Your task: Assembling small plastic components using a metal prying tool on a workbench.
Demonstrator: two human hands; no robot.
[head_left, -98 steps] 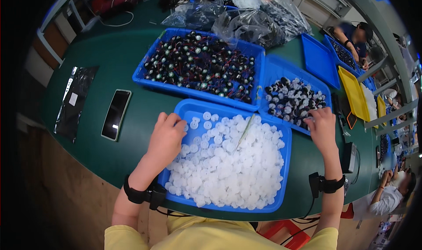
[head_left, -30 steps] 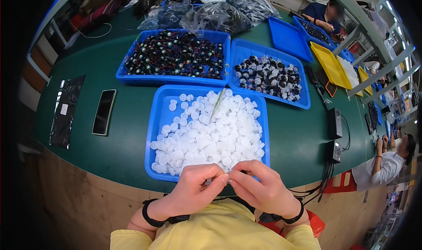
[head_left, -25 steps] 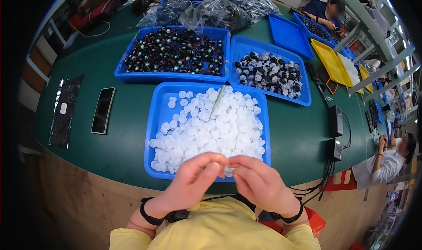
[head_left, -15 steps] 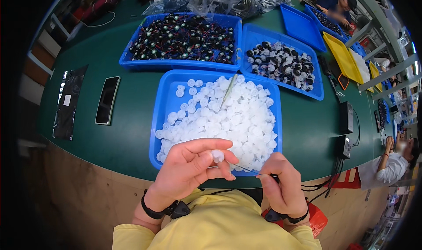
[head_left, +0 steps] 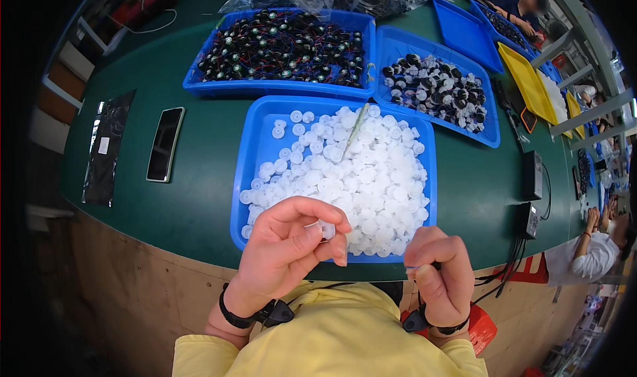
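Both hands are raised over the near edge of a blue tray (head_left: pixel 261 138) heaped with small translucent white plastic caps (head_left: pixel 378 191). My left hand (head_left: pixel 282 251) is closed, pinching one white cap (head_left: pixel 327 230) between thumb and fingers. To its right, my right hand (head_left: pixel 441 271) is curled shut, thumb against forefinger, around a thin bluish wire (head_left: pixel 413 269); only a short bit shows, and the rest is hidden in the fingers. The hands are apart. A slim greenish pointed strip (head_left: pixel 356 130) lies on the heaped caps.
Behind stand a blue tray (head_left: pixel 279 88) of black wired parts and another (head_left: pixel 398 45) of black parts with white caps. Left lie a phone (head_left: pixel 165 145) and black plastic bag (head_left: pixel 106 158). Black boxes (head_left: pixel 532 175) with cables sit right. Co-workers (head_left: pixel 590 257) are beyond.
My right hand has moved right, away from my left hand; the thin wire that stretched between them no longer spans the gap. The whole view has shifted slightly.
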